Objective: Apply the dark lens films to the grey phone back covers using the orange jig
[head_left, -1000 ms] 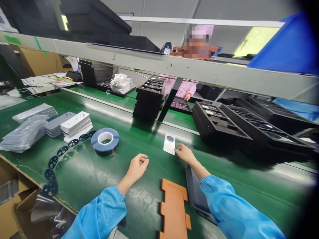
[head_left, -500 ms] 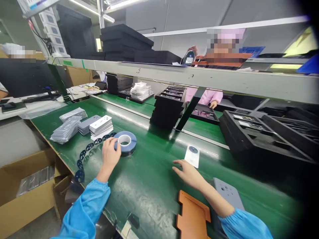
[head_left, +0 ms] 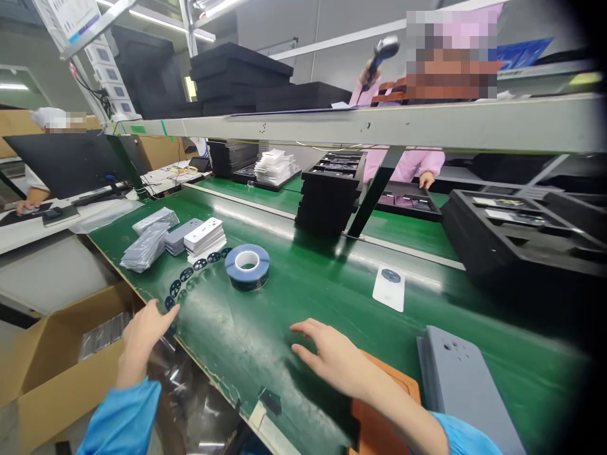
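Observation:
My left hand [head_left: 148, 333] is at the near end of a curved strip of round black stickers [head_left: 186, 274], over the table's front edge. Its thumb and index fingertips look apart, and the hand partly hides the strip's last stickers. The strip runs back to a blue tape roll [head_left: 247, 268] with a white core. My right hand [head_left: 332, 354] hovers with fingers spread, holding nothing, beside an orange fixture [head_left: 379, 417] that my forearm partly covers. Farther right lies a white phone back panel [head_left: 389, 297] bearing one round black sticker. A stack of grey panels [head_left: 467, 379] is to the right of my forearm.
Stacked white panels [head_left: 205, 235], grey panels [head_left: 179, 240] and bagged panels [head_left: 145, 246] stand at the left. Black trays [head_left: 329, 202] rise beside a shelf post. A cardboard box [head_left: 61, 385] sits below the left edge. Across the shelf, a person in pink holds a handheld device.
My left hand has moved from the tape roll toward me, to the strip's near end. My right hand has drawn back from the white panel. The camera view has shifted.

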The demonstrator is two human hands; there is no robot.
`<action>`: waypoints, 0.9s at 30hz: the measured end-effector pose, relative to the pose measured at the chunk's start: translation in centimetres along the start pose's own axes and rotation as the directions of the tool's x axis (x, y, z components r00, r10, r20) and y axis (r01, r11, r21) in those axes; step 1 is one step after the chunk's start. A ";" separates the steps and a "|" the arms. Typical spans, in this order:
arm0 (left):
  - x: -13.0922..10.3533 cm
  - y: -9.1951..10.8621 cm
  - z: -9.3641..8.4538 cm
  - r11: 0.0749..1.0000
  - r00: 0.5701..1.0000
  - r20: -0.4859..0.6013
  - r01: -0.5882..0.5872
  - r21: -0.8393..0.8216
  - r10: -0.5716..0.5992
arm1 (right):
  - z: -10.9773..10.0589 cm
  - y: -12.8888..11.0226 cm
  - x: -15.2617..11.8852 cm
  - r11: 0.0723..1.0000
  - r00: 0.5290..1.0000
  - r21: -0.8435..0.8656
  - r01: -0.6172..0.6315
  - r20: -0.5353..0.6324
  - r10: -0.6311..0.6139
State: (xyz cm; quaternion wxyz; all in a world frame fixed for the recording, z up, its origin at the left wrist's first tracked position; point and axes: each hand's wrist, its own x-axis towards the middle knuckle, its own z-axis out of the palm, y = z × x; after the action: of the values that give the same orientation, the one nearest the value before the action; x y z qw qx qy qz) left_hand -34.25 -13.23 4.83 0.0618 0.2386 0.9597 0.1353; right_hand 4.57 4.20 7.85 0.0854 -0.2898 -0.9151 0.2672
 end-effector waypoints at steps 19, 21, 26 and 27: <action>-17.8 10.2 4.1 0.539 0.668 0.369 -0.058 -0.840 0.647 | 3.5 -3.4 -3.5 0.906 0.980 0.397 0.146 -0.182 -0.078; -18.0 10.5 4.7 0.561 0.651 0.374 -0.097 -0.822 0.660 | 3.6 -3.3 -3.3 0.917 0.984 0.379 0.126 -0.168 -0.065; -17.7 10.1 5.5 0.624 0.706 0.329 -0.202 -0.755 0.627 | 3.2 -3.0 -3.7 0.920 0.968 0.370 0.128 -0.249 -0.034; -17.4 10.0 5.6 0.620 0.728 0.300 -0.213 -0.755 0.616 | 2.9 -2.8 -4.0 0.922 0.958 0.364 0.129 -0.286 -0.021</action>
State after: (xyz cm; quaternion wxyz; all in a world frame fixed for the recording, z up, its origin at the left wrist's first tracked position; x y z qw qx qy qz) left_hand -13.52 -11.70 3.33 0.3733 0.4520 0.6973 0.4125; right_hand 5.59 -1.34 6.90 0.2771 -0.2668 -0.8356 0.3921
